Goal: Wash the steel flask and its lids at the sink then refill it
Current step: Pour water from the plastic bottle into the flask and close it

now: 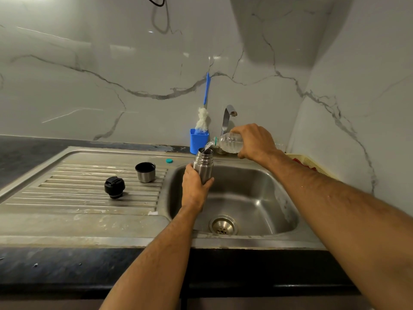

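Hidden/cut off: we can't see the lower part of the steel flask (203, 164), it's covered by the left hand (194, 189). Water level inside the flask not visible, mouth is dark. Far end of the plastic bottle (230, 143) is inside the right hand (256, 141), so its base is out of sight. Base of the tap (228, 118) is behind the bottle and hand. Yellow basket (312, 163) at right is mostly hidden by the right forearm; something red in it, can't tell what.

Left hand: we see it wrapped round the flask's lower body, thumb on the right side, fingers curled round the back. Gripping the flask upright over the sink basin (257, 198), near the basin's back left corner. Forearm comes up from bottom centre.

Right hand: we see it clamped on the plastic bottle from above, fingers curled over it, knuckles up. Bottle tipped down to the left, neck just above the flask mouth, water running out into it. Forearm enters from the right edge.

Flask lids: steel cup lid (145, 172) stands open side up on the drainboard (67, 198), left of the basin. Black stopper (114, 187) sits nearer us and left of it, apart from it.

Other: small teal bottle cap (169, 161) on the sink rim, just beside the flask. Blue holder (199, 140) with a bottle brush (204, 117) behind the flask, against the wall.
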